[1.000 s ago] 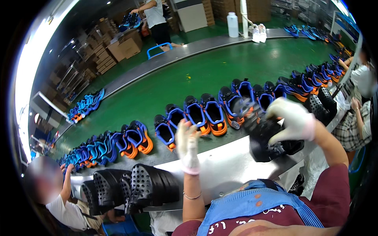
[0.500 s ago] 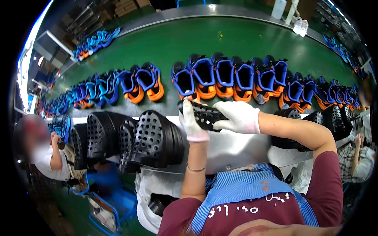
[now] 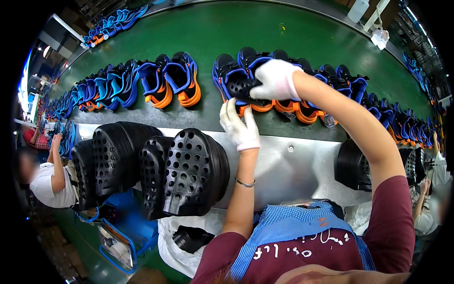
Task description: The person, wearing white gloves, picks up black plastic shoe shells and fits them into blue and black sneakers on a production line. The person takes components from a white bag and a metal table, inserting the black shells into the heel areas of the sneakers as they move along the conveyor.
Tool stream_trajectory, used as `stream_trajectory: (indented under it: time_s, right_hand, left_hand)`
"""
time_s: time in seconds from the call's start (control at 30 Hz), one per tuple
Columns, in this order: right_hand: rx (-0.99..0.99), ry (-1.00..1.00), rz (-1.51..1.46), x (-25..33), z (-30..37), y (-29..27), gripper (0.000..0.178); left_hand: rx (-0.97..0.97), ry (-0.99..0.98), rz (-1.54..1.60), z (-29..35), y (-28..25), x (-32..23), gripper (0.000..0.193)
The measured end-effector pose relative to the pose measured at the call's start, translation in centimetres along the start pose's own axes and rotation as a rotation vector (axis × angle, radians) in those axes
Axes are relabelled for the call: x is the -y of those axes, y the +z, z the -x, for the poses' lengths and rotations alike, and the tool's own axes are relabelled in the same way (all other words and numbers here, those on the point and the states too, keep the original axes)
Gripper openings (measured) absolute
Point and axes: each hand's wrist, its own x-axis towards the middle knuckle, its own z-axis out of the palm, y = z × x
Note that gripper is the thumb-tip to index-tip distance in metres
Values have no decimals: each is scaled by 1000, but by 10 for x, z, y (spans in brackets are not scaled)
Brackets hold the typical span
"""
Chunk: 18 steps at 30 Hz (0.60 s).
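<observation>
In a white glove, my right hand (image 3: pixel 275 80) is closed on a black perforated plastic shoe insert (image 3: pixel 240 87). The insert lies over the opening of a black, blue and orange sneaker (image 3: pixel 225 66), partly inside it; how deep it sits I cannot tell. My gloved left hand (image 3: pixel 240 127) is at that sneaker's heel, fingers stretched out and apart, with the tips touching or close to the orange heel edge. Beyond and to the right, my right hand and forearm hide parts of several similar sneakers (image 3: pixel 352 87).
Stacks of black perforated inserts (image 3: pixel 191 170) stand at left on the metal ledge (image 3: pixel 293 165), with another stack (image 3: pixel 352 165) at right. Two sneakers (image 3: pixel 182 78) and a long shoe row stand left on the green table (image 3: pixel 198 28). Co-workers (image 3: pixel 52 180) sit at both sides.
The insert has gone from between both hands above the ledge forward to the sneaker's opening, carried by my right hand. My left hand has let go of it and moved to the sneaker's heel.
</observation>
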Motion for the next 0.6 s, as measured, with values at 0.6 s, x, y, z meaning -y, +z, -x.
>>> stream_trajectory:
  time_s: [0.6]
  right_hand:
    - [76, 117, 291, 54, -95, 52, 25]
  left_hand:
    - [-91, 9, -164, -7, 5, 11, 45]
